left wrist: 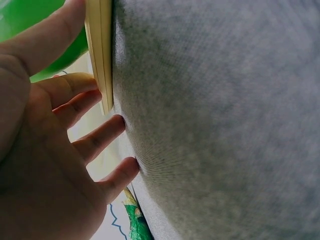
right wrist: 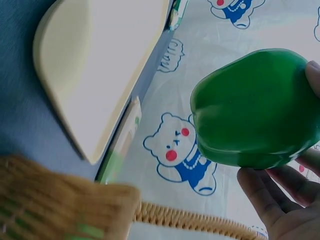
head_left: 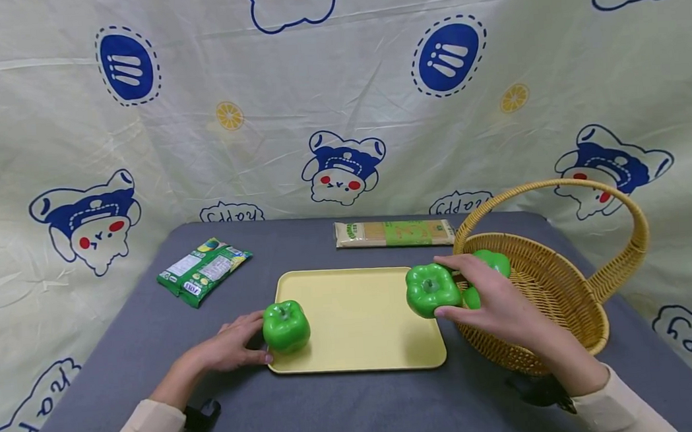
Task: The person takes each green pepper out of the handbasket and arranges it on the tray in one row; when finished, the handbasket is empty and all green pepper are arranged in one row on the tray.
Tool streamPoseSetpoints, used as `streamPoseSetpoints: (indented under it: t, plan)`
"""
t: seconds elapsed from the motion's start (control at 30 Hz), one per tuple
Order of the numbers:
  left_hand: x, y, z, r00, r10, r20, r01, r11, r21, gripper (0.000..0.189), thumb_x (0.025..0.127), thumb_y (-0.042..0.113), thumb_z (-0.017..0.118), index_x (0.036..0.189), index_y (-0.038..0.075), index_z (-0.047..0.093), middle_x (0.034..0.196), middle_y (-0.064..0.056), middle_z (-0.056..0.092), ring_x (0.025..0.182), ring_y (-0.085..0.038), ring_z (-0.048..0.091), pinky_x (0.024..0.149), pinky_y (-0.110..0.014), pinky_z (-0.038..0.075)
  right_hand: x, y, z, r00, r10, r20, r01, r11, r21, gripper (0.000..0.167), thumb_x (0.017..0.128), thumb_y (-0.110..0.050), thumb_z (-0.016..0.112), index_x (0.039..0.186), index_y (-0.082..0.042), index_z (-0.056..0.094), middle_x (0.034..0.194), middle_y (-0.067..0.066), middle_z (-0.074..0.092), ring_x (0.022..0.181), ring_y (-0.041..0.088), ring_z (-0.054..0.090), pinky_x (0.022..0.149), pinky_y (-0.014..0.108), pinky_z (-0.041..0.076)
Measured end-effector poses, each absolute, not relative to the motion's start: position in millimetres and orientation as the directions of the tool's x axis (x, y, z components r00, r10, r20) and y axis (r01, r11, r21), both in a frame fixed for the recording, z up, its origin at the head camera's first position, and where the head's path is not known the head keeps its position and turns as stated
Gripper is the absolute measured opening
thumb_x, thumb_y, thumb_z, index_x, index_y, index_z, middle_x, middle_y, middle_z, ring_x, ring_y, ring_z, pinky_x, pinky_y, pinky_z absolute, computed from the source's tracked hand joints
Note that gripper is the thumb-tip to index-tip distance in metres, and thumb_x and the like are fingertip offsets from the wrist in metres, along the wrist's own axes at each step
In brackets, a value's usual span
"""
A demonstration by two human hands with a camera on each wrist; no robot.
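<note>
A green bell pepper is in my right hand, gripped between thumb and fingers above the gap between tray and wicker basket. In the right wrist view this pepper is well off the table. My left hand rests at the left edge of the pale yellow tray, its fingers spread and loosely straight. Fingertips touch the tray's side in the left wrist view, others the tablecloth. Another green bell pepper sits on the tray's left end, beside that hand. More green peppers show in the basket, partly hidden.
A green snack packet lies at the back left of the grey-blue table. Behind the tray is a long packet with a green label. The basket's tall arched handle rises at the right. A printed cloth hangs behind.
</note>
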State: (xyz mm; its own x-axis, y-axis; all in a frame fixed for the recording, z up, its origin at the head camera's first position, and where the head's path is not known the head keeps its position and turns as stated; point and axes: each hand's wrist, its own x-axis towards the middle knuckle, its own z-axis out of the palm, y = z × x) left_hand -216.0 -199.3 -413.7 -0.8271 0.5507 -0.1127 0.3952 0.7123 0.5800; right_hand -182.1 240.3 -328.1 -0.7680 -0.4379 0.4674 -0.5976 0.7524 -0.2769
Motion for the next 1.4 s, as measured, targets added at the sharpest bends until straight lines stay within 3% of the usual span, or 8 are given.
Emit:
streamPoseSetpoints:
  t: [0.33,0.63,1.17,1.4]
  plan:
    - [-216,-199,-412,-0.825,0.555,-0.110,0.401,0.711,0.578,0.076,0.082,0.040,0.070,0.141,0.002,0.040,0.147,-0.022,0.036,0.135,-0.045,0.030,0.100,-0.069,0.021,-187,216,-337,-0.754,-0.492,0.435,-0.643,0.686,-0.340,0.075,0.074,-0.034,0.080,0.137,-0.012,0.044,0.126,0.001,0.053,0.105,0.010,0.056,0.084,0.032,0.052]
    - [-215,-200,-413,-0.826,0.554,-0.102,0.407,0.712,0.573,0.075,0.082,0.040,0.071,0.140,0.002,0.041,0.146,-0.021,0.037,0.134,-0.044,0.032,0.098,-0.067,0.024,-191,196,-347,-0.730,-0.530,0.431,-0.682,0.603,-0.414,0.072,0.077,-0.033,0.078,0.137,-0.013,0.044,0.123,0.002,0.054,0.105,0.012,0.058,0.087,0.035,0.053]
    - [-215,-199,-413,-0.825,0.554,-0.109,0.400,0.710,0.580,0.075,0.082,0.039,0.071,0.140,0.002,0.041,0.146,-0.020,0.037,0.133,-0.043,0.032,0.098,-0.067,0.024,-193,165,-361,-0.762,-0.533,0.369,-0.643,0.555,-0.528,0.068,0.079,-0.037,0.075,0.135,-0.013,0.046,0.125,0.001,0.056,0.106,0.012,0.059,0.088,0.030,0.052]
    - [-215,-199,-412,-0.825,0.556,-0.098,0.408,0.708,0.577,0.074,0.082,0.038,0.071,0.140,0.002,0.042,0.146,-0.021,0.037,0.134,-0.044,0.032,0.099,-0.067,0.023,-196,152,-371,-0.774,-0.541,0.329,-0.615,0.519,-0.593,0.067,0.080,-0.041,0.073,0.135,-0.014,0.046,0.125,0.000,0.055,0.109,0.013,0.058,0.089,0.035,0.051]
